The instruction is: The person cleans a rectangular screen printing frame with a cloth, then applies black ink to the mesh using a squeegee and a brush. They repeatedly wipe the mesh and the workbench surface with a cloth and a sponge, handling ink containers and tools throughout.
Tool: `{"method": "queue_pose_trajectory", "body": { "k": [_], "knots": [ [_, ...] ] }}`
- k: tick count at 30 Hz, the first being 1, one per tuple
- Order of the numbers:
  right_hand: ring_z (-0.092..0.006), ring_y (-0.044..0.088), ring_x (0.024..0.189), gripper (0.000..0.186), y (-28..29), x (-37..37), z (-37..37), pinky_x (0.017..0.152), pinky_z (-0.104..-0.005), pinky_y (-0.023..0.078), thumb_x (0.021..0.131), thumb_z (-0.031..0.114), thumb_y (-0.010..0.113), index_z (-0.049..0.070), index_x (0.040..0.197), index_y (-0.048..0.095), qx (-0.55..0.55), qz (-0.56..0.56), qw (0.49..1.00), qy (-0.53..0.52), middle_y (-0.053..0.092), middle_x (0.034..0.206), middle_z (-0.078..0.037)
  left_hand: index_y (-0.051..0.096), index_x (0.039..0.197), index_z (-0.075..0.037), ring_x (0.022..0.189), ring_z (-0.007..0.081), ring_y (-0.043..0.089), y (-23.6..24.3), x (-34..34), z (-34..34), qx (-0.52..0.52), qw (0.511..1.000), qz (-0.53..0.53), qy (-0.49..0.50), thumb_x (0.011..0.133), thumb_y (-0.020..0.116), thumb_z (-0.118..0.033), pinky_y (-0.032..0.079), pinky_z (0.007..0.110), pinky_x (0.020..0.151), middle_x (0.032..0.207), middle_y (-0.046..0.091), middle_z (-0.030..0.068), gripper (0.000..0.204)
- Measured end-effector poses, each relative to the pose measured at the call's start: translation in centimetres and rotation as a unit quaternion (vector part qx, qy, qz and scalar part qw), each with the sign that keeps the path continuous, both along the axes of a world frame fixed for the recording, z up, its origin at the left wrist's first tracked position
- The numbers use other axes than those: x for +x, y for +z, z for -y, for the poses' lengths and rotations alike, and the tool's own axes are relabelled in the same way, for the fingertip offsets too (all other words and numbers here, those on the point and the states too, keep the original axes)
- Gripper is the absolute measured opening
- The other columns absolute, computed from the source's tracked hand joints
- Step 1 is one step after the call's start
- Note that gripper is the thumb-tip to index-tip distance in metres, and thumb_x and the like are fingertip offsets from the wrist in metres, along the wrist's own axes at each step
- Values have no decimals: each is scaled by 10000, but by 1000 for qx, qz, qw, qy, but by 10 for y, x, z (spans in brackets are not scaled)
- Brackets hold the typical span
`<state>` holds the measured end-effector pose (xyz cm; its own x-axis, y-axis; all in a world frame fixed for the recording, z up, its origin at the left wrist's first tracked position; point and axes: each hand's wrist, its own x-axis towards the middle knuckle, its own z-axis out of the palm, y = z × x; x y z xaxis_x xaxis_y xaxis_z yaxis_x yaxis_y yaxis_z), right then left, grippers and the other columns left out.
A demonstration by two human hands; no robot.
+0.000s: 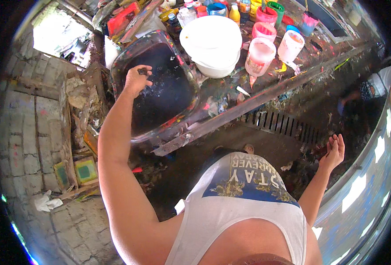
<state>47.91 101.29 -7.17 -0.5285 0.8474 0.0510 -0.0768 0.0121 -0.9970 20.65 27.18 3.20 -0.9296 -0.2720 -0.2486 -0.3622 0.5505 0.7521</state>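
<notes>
My left hand (138, 81) is over the left part of a dark tub (190, 70) with a paint-spattered rim. Its fingers are bent and spread, with dark gaps between them and nothing I can make out in them. Dark liquid (164, 95) with a few pale specks fills the tub. Out to the right, my right hand (334, 152) hangs in the air beside my body, fingers stretched and holding nothing. Closest to the tub on its right stands a white bucket (213, 48).
Pink-stained plastic cups (260, 57) and several paint bottles and pots (234, 15) crowd the worktable behind the bucket. A wooden edge (248, 104) runs along the table's front. A slotted grate (288, 126) lies beyond it. Another person (381, 84) is at far right.
</notes>
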Motion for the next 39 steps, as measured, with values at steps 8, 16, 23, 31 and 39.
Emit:
{"method": "queue_pose_trajectory", "body": {
  "k": [8, 16, 23, 31, 39],
  "knots": [
    [-168, 761, 1079, 327, 0, 7, 5, 886, -297, 616, 1124, 40, 631, 41, 1438, 720, 3, -14, 1000, -1, 795, 1279, -107, 822, 1141, -11, 757, 147, 625, -2, -4, 13, -114, 989, -92, -28, 1050, 748, -199, 513, 347, 704, 831, 694, 29, 222],
    [-160, 761, 1065, 320, 11, 5, 11, 883, -289, 615, 1120, 42, 642, 47, 1427, 733, 27, -13, 1000, -6, 798, 1275, -100, 793, 1280, -7, 1095, 401, 772, -6, -19, 21, -243, 962, -123, 24, 1043, 717, -559, 572, 488, 1000, 1124, 801, 258, 606],
    [-166, 765, 1070, 328, 11, 2, 21, 895, -288, 610, 1114, 44, 650, 53, 1432, 734, 27, -17, 999, 14, 797, 1281, -99, 778, 1316, -21, 1247, 483, 713, -6, -17, 34, -269, 957, -98, -43, 1067, 666, -402, 551, 510, 1085, 1263, 760, 322, 470],
    [-173, 770, 1094, 329, 9, 5, 43, 925, -302, 611, 1114, 63, 661, 43, 1434, 733, 32, 18, 999, 30, 795, 1303, -115, 778, 1291, 1, 1253, 507, 699, -15, -14, 48, -294, 949, -108, -42, 1066, 669, -388, 548, 528, 1089, 1260, 752, 332, 463],
    [-160, 760, 1029, 298, 22, 0, 66, 883, -300, 606, 1103, 32, 660, 48, 1384, 757, 67, 56, 995, 44, 805, 1232, -93, 721, 1100, -37, 572, 123, 566, -11, -21, 69, 90, 988, -89, 85, 1027, 820, -350, 463, 315, 486, 812, 636, 31, 336]
  ]
}}
